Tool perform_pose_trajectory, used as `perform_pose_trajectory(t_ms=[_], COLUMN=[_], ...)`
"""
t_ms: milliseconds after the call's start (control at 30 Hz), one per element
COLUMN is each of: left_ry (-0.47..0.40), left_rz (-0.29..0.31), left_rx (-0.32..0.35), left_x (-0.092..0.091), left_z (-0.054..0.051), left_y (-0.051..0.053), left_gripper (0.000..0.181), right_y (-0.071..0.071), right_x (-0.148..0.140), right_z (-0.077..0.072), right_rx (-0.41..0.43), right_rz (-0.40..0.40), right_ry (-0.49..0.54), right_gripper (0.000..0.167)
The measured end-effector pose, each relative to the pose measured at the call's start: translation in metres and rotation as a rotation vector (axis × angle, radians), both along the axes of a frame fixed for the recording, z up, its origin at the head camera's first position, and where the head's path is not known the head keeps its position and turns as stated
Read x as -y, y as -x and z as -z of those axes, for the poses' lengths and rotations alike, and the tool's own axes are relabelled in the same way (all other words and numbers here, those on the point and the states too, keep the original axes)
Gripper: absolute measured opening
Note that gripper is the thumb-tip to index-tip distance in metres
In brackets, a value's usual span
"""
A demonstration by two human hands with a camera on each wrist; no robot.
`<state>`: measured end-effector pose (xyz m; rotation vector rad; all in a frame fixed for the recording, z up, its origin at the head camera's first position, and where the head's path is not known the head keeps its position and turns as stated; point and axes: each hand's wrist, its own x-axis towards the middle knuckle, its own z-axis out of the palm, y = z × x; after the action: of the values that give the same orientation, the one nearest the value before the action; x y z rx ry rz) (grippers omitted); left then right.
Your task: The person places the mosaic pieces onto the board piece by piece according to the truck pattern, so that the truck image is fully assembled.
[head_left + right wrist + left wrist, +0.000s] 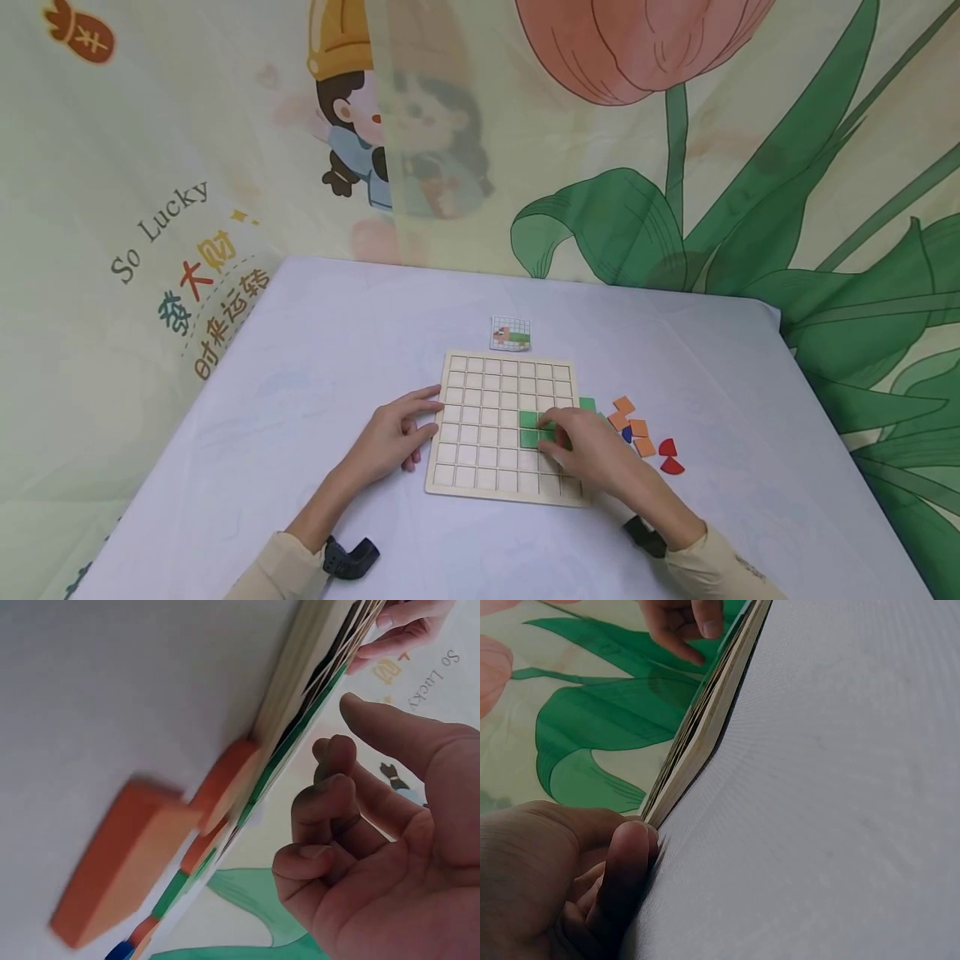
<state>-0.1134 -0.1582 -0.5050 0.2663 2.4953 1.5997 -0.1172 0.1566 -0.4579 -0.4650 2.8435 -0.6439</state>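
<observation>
A pale wooden grid board [472,454] lies flat in front of me, with several green square tiles [528,419] in its cells on the right side. My left hand [392,433] touches the board's left edge with its fingertips. In the left wrist view its thumb [627,851] rests against the edge near a corner. Over the green tiles hovers my right hand [592,450], thumb and index finger apart. The right wrist view shows nothing between those fingers; the other fingers [322,814] are bent. Part of the tiles is hidden under this hand.
To the right of the board lie loose orange squares [644,447], red rounded pieces [672,466], a blue piece [627,435] and a green tile [587,404]. A small pattern card [511,333] sits behind the board on the white tablecloth [360,333]. A printed cloth hangs behind.
</observation>
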Motion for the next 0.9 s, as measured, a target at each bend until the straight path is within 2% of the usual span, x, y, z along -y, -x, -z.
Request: perform_pose_trajectory(t_ms=[233, 433, 600, 900], left_ry=[0.002, 0.016, 0.023, 0.014], left_rz=[0.0, -0.006, -0.01, -0.004], left_rx=[-0.007, 0.01, 0.01, 0.003], left_x=[0.0, -0.001, 0.0, 0.0], left_z=[-0.001, -0.002, -0.003, -0.002], left_y=[0.0, 0.0, -0.001, -0.001], left_gripper=[0.039, 0.039, 0.039, 0.039], right_y=[0.002, 0.004, 0.004, 0.003], right_x=[-0.02, -0.039, -0.051, -0.067], right_z=[-0.001, -0.001, -0.001, -0.004], right_rx=[-0.043, -0.029, -0.057, -0.034], right_rz=[0.0, 0.017, 0.031, 0.1], right_ry=[0.029, 0.069, 0.067, 0.04], right_gripper=[0.027, 0.027, 0.024, 0.029])
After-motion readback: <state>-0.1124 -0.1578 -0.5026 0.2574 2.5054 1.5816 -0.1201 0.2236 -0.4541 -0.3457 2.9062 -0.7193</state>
